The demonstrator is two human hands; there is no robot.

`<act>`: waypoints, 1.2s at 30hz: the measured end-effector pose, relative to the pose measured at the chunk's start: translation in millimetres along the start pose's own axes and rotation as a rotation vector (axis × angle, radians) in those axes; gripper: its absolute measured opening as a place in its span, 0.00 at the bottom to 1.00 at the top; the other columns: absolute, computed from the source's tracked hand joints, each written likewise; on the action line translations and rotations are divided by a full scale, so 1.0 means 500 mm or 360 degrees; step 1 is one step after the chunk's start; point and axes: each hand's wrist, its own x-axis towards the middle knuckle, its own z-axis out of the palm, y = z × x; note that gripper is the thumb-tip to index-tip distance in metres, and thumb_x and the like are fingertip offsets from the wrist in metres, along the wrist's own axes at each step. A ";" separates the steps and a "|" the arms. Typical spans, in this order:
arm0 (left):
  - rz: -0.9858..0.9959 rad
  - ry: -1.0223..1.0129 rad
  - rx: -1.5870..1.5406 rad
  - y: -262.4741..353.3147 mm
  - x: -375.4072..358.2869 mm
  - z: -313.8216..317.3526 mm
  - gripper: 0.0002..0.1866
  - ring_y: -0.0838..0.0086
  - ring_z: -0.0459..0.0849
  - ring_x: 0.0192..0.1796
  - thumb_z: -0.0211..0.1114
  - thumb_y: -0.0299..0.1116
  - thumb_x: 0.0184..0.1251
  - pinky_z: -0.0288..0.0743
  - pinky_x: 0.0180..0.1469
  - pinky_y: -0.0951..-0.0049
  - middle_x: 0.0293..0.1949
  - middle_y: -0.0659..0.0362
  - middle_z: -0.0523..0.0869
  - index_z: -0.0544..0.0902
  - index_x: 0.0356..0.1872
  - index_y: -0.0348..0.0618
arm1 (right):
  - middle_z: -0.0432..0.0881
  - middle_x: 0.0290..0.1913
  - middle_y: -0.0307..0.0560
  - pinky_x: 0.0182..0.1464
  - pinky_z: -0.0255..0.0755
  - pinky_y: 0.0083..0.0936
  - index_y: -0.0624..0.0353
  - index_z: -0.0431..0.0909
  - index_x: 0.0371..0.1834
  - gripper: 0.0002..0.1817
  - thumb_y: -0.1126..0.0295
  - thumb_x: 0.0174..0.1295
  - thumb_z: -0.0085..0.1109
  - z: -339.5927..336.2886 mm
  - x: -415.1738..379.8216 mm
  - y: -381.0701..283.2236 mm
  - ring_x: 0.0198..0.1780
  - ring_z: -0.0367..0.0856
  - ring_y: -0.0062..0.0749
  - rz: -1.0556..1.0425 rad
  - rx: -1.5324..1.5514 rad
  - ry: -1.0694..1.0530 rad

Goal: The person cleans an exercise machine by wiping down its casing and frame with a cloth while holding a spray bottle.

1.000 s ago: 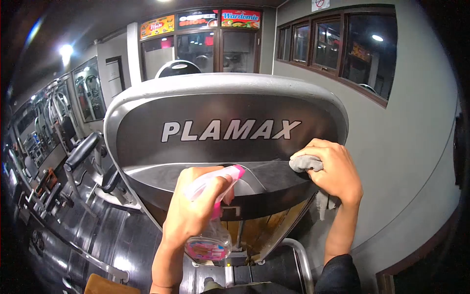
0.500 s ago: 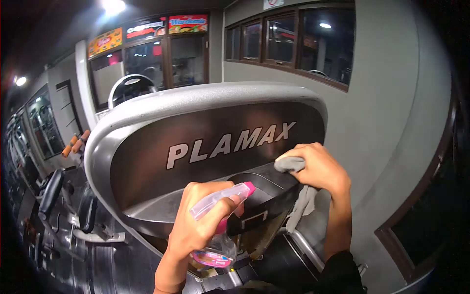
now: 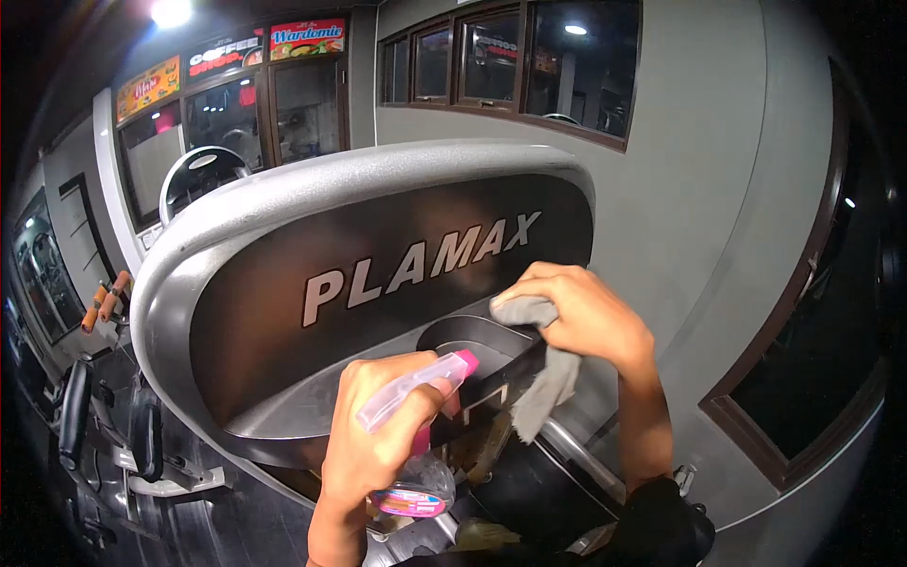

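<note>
My left hand (image 3: pixel 368 425) is wrapped round a clear spray bottle (image 3: pixel 416 487) with a pink nozzle and a pink label, its nozzle aimed toward the machine. Bunched in my right hand (image 3: pixel 590 317) is a grey cloth (image 3: pixel 548 387), with one end hanging below the fingers. That hand is at the right end of the ledge, beside a round recessed holder (image 3: pixel 472 340). Both hands are in front of a gym machine's dark panel (image 3: pixel 378 255), lettered PLAMAX and framed by a thick silver rim (image 3: pixel 368 175).
Exercise equipment (image 3: pixel 156 444) stands on the dark floor to the left. A grey wall (image 3: pixel 699 189) with dark-framed windows (image 3: pixel 501 61) runs behind and to the right. Shop signs (image 3: pixel 222 57) hang above glass panes at the back left.
The view has shifted, so the machine and background sit further left. My right hand has moved slightly left along the ledge with the cloth, toward the recessed holder. The left hand keeps its grip.
</note>
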 end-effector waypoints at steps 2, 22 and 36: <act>0.0049 0.0049 0.0102 0.002 -0.003 0.003 0.16 0.64 0.78 0.21 0.56 0.38 0.62 0.68 0.28 0.67 0.20 0.52 0.80 0.80 0.23 0.34 | 0.85 0.44 0.51 0.51 0.77 0.44 0.52 0.88 0.46 0.23 0.81 0.45 0.56 -0.009 -0.004 0.027 0.46 0.84 0.53 0.0327 -0.0281 0.0040; -0.0284 0.0246 0.0192 -0.027 -0.019 0.009 0.22 0.73 0.79 0.28 0.48 0.41 0.67 0.70 0.35 0.75 0.27 0.51 0.86 0.83 0.37 0.31 | 0.84 0.47 0.51 0.55 0.76 0.41 0.51 0.87 0.49 0.26 0.84 0.45 0.59 -0.044 -0.048 0.085 0.49 0.81 0.53 0.0116 -0.0088 0.0006; -0.0352 0.0002 0.0152 0.001 0.006 -0.002 0.23 0.66 0.80 0.24 0.51 0.45 0.63 0.69 0.32 0.68 0.22 0.52 0.82 0.82 0.23 0.33 | 0.82 0.50 0.47 0.50 0.77 0.35 0.51 0.90 0.49 0.29 0.83 0.37 0.68 0.196 -0.150 0.031 0.46 0.81 0.44 -0.0023 -0.0026 0.1402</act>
